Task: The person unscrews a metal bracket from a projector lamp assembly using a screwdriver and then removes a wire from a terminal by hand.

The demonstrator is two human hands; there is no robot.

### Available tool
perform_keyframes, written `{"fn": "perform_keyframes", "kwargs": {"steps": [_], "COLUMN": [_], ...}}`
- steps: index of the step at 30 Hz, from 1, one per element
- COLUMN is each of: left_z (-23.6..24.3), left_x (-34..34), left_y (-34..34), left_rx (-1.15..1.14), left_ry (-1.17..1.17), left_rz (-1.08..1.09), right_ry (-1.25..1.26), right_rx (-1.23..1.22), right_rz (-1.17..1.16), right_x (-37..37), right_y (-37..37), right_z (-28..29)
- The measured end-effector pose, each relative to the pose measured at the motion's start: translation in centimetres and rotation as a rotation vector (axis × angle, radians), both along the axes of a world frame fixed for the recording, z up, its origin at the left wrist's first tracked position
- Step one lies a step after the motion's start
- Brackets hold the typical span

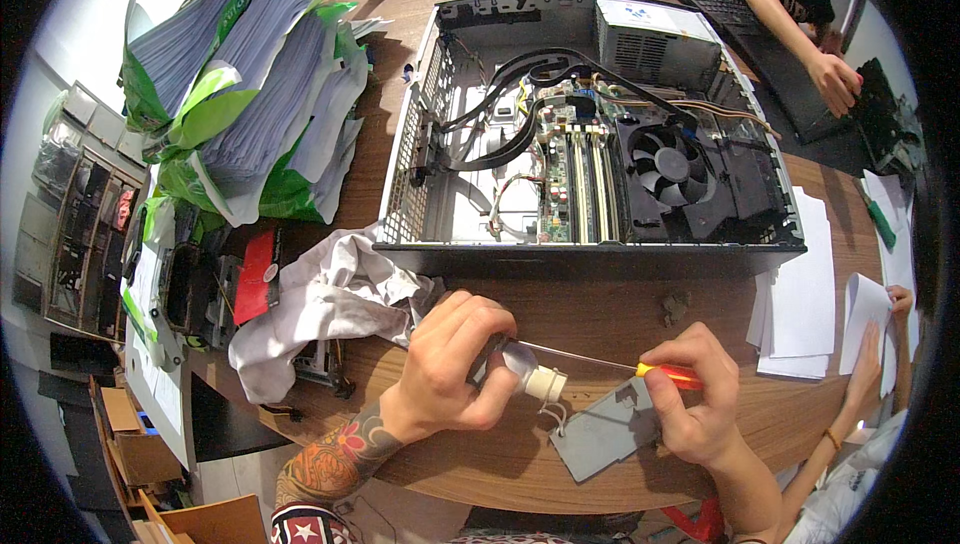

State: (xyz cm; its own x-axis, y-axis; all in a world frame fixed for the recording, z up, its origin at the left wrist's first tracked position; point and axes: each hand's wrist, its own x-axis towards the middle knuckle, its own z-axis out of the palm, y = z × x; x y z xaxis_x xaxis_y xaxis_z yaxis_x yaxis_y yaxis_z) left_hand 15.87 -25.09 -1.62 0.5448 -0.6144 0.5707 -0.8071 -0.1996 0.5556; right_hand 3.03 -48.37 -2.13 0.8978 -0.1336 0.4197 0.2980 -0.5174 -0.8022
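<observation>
My left hand (450, 359) is closed around a small whitish container with a cream ridged cap (543, 384), held above the table. Between the fingers and thumb of my right hand (700, 399) is a screwdriver (575, 355) with a yellow and orange handle. Its thin metal shaft points left, and the tip reaches the fingers of my left hand beside the container; exact contact is hard to tell. Below both hands a flat grey plate (603, 436) lies on the wood. Farther off stands an opened computer case (590, 262) with a black fan (668, 166) and cables inside.
A crumpled white cloth (330, 294) lies left of my hands, near a red packet (258, 276). Green-wrapped paper stacks (260, 94) rise at the far left. White sheets (800, 294) lie right of the case. Other people's hands (835, 82) are at the far and right edges.
</observation>
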Motion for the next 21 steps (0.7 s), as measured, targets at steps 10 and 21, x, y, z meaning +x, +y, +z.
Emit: {"fn": "perform_keyframes", "kwargs": {"steps": [10,21], "left_z": [-0.07,-0.11], "left_x": [0.11,-0.02], "left_y": [0.06,0.31], "left_rx": [0.007,0.033], "left_ry": [0.003,-0.005], "left_rz": [-0.008,-0.007], "right_ry": [0.002,0.006], "right_rx": [-0.018,-0.006], "right_rz": [-0.001,0.008], "right_x": [0.11,0.00], "right_y": [-0.09,-0.20], "right_z": [-0.07,0.01]}}
